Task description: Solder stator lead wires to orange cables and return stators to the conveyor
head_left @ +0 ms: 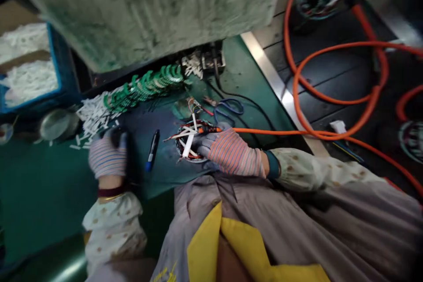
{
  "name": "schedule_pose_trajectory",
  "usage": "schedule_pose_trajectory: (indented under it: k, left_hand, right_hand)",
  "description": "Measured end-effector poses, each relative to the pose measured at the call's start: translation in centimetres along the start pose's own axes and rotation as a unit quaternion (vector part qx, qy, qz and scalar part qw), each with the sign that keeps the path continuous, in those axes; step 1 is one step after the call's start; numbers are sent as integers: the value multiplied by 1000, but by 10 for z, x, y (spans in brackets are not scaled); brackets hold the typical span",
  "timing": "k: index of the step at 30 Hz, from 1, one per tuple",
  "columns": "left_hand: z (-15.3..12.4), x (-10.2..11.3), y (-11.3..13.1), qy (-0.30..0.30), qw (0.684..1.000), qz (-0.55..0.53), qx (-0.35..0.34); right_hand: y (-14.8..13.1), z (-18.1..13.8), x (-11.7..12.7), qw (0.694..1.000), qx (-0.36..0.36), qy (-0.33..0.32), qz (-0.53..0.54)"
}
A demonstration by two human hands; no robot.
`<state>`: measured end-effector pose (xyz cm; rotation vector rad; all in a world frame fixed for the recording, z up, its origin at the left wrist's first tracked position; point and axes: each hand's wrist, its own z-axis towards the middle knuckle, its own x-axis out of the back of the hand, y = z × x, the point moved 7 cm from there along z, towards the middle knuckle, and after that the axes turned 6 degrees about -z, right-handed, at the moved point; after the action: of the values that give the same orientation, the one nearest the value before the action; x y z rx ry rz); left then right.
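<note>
Near the green bench's (39,194) front edge the right hand (231,152) grips the wound coil (188,141) where the orange cable (264,131) joins, the left hand (107,156) covers a dark object (116,134), perhaps a tool, fingers too blurred to tell; a snagged cable could drag the coil off that edge

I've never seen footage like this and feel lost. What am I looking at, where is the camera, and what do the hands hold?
No machine here: a person works by hand, and the one camera sits on their head, looking down. Both hands wear striped gloves. The right hand rests on a round wire coil with white sleeves. The left hand is at something dark, too blurred to name. On the green mat lie a pen, blue-handled scissors, a row of green rings and a heap of small white tubes. An orange cable runs off to the right.
</note>
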<state>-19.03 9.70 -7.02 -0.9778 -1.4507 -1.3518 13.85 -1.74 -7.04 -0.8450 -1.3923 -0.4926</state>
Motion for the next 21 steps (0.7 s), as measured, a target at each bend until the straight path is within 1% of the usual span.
schedule_pose_trajectory:
  k: [1,2,3,5,7,9,10,11,12,13,14,15,17,18,19,21]
  left_hand:
    - [10,-1,-8,-20,999,9,30]
    - [18,4,-16,-2,998,5,58]
    - [24,4,-18,-22,998,-1,61]
    - [29,9,-23,-10,997,-6,75]
    - [31,11,-23,-6,997,-8,72]
    - [34,10,-22,-24,998,-5,61]
    - [37,8,-22,-38,998,1,50]
    - [40,7,-23,-44,998,11,41]
    - [43,6,-23,-52,998,22,31]
    - [45,4,-24,-51,998,31,21]
    - [47,4,-24,-45,998,38,12]
    - [48,3,-25,-34,999,41,9]
    - [46,2,-26,-17,999,30,12]
    - [44,3,-27,0,1000,22,22]
    - [42,5,-28,17,999,12,39]
    - [41,8,-32,39,996,-10,78]
  right_hand:
    - [6,-10,14,999,-21,28,-13]
    - [15,-23,28,996,-58,63,-31]
    - [28,-37,41,988,-102,99,-52]
    - [68,-68,62,961,-202,167,-92]
    - [127,-93,77,921,-299,222,-113]
    - [198,-112,88,876,-389,266,-104]
    - [233,-118,91,853,-434,276,-92]
    - [266,-123,93,827,-480,280,-80]
    - [294,-124,94,810,-518,266,-69]
    - [315,-124,93,795,-553,241,-65]
    - [331,-122,91,786,-579,207,-66]
    - [340,-120,88,780,-598,169,-72]
    - [345,-114,83,775,-614,115,-92]
    - [343,-111,82,773,-616,110,-101]
    - [340,-107,84,773,-612,126,-110]
    - [335,-94,91,783,-580,186,-125]
